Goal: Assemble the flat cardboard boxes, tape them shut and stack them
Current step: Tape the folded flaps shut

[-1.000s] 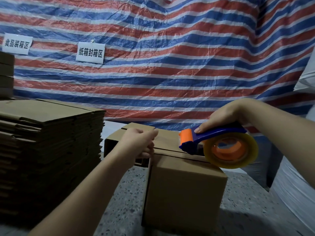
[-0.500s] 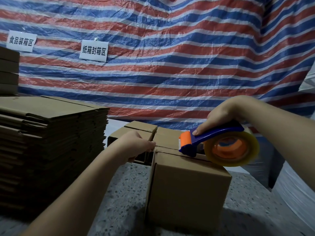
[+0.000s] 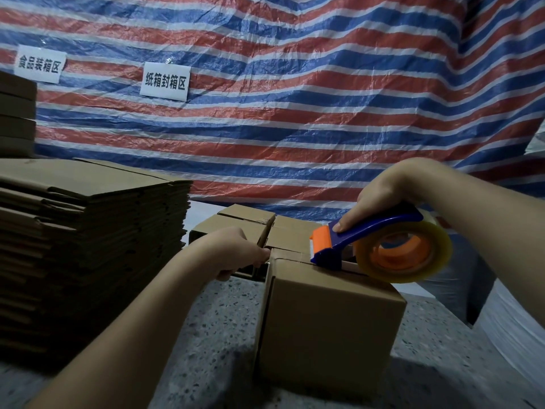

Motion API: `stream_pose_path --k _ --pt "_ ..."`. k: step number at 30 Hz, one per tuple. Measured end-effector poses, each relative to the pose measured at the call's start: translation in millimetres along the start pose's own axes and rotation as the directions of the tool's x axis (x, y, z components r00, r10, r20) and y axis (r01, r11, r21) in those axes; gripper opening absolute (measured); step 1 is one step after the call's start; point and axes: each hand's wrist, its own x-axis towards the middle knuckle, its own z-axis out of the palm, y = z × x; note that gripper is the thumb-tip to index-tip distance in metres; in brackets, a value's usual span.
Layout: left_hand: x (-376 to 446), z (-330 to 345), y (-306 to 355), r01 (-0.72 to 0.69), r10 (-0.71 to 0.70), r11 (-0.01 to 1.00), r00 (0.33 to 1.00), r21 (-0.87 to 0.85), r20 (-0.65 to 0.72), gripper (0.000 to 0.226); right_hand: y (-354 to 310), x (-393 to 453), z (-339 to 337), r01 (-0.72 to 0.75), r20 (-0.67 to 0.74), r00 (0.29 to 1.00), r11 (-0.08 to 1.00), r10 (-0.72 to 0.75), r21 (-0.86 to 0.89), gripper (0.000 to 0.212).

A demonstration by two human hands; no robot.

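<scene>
A: In the head view, where does the work stand?

B: A brown cardboard box point(image 3: 330, 317) stands assembled on the speckled grey floor point(image 3: 218, 329), its top flaps folded down. The person's right hand point(image 3: 383, 196) is wrapped round the handle of a blue and orange tape dispenser point(image 3: 333, 243) carrying a clear tape roll point(image 3: 404, 252), its mouth pressed on the top seam near the left end.

A: And the other hand?

B: The left hand point(image 3: 236, 252) has its fingers curled at the box's upper left corner, apparently pinching the tape end or the flap edge there; which one cannot be told.

A: How much remains?

B: Most of it, judging by this. The seam looks only just started. A second brown box point(image 3: 236, 228) sits just behind, flaps closed; whether it is taped cannot be told. The tall stack of flat cardboard blanks point(image 3: 88, 246) on the left is unassembled, and no finished boxes are stacked where the camera looks.
</scene>
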Motion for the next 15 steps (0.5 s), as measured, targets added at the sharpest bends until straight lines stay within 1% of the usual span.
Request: stream_pose_path --k 3,5,7,8,10,12,15 --pt "-0.4 1.9 -1.4 0.021 -0.021 1.000 0.996 -0.003 0.084 0.042 -1.3 -0.2 0.9 0.000 -0.015 1.000 1.000 0.000 -0.004 0.083" --pt "-0.6 3.1 -4.8 0.032 -0.020 0.997 0.984 -0.064 0.179 0.044 -1.4 0.0 1.2 0.001 -0.026 1.000 1.000 -0.001 0.002 0.081" --pt "-2.4 5.2 -12.1 0.059 -0.001 0.981 0.954 -0.183 0.301 0.044 -1.0 -0.1 1.6 0.004 -0.040 0.999 1.000 -0.004 0.012 0.076" --pt "-3.7 7.6 -17.0 0.085 0.020 0.961 0.928 -0.262 0.373 0.043 -0.4 -0.2 1.9 0.005 -0.045 0.999 1.000 -0.004 0.020 0.071" --pt "-4.3 15.1 -25.7 0.157 0.081 0.892 0.868 -0.424 0.491 0.042 0.7 -0.8 1.9 0.001 -0.047 0.999 0.999 0.001 0.038 0.065" --pt "-5.0 22.6 -31.5 0.200 0.142 0.826 0.831 -0.528 0.538 0.045 0.1 -2.1 2.2 -0.002 -0.040 0.999 0.999 0.004 0.048 0.064" --pt "-5.9 31.7 -35.7 0.169 0.227 0.774 0.825 -0.610 0.517 0.052 -2.0 -2.5 2.8 -0.003 -0.023 1.000 0.999 0.004 0.041 0.064"
